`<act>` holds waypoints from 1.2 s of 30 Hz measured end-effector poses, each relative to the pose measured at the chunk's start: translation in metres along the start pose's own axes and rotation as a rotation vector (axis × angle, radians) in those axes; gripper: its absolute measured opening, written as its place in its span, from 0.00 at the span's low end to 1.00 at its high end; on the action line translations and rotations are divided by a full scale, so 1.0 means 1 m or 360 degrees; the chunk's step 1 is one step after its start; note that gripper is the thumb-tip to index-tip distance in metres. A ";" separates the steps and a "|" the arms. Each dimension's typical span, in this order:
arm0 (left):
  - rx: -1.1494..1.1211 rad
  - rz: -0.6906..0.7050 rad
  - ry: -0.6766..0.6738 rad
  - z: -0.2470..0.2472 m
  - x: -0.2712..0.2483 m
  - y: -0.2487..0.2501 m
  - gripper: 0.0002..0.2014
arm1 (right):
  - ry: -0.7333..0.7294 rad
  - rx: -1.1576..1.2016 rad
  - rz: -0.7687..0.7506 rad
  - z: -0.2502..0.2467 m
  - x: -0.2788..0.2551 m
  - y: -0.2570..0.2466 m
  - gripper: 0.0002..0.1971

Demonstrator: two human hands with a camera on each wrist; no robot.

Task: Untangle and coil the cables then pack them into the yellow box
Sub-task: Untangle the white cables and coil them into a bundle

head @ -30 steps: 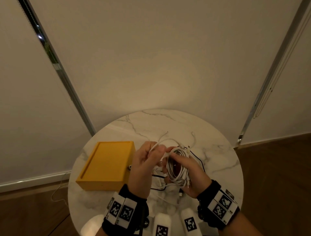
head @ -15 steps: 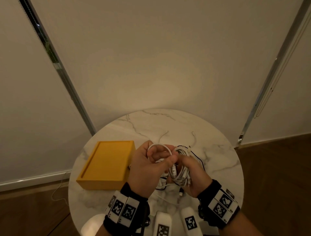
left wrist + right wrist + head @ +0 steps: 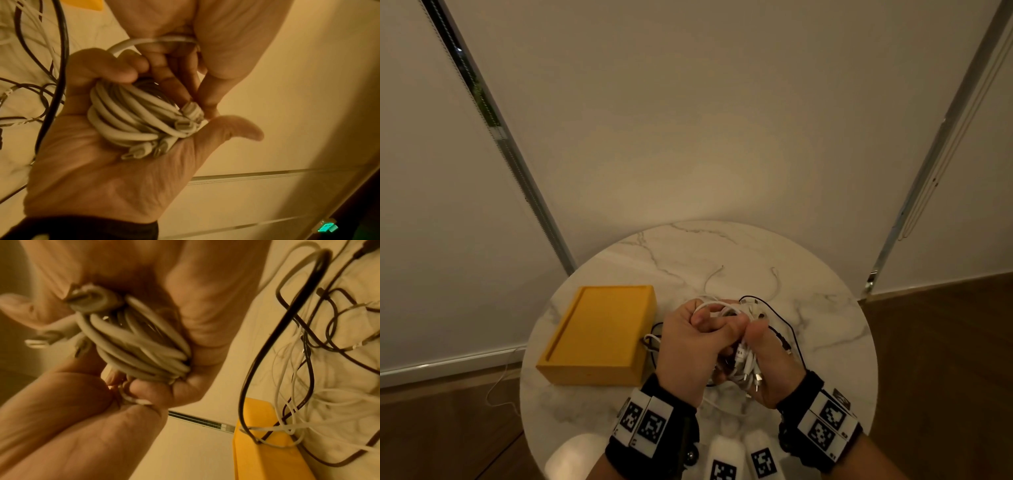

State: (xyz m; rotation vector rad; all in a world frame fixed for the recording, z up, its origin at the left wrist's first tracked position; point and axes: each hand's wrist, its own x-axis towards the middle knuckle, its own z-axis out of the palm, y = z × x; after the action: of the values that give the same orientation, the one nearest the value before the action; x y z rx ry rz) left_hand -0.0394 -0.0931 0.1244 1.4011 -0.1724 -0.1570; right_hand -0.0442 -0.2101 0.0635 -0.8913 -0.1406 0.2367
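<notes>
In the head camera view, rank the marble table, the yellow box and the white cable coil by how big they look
1. marble table, largest by far.
2. yellow box.
3. white cable coil, smallest, though partly hidden in the right hand, with the left hand alongside.

head cam looking down from above my round white marble table (image 3: 825, 308), both wrist cams right up close at my palms, all three share the coiled white cable bundle (image 3: 744, 363) (image 3: 139, 123) (image 3: 135, 344)
</notes>
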 end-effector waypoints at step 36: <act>0.1119 0.0627 0.0077 -0.035 0.019 -0.010 0.04 | 0.0162 -0.0538 -0.0082 0.003 -0.004 -0.026 0.30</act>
State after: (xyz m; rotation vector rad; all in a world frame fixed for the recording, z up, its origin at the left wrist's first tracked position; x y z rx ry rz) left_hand -0.0138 -0.0648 0.1091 2.0315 -0.4922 0.2941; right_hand -0.0449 -0.2251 0.0856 -1.2321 -0.1103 0.1200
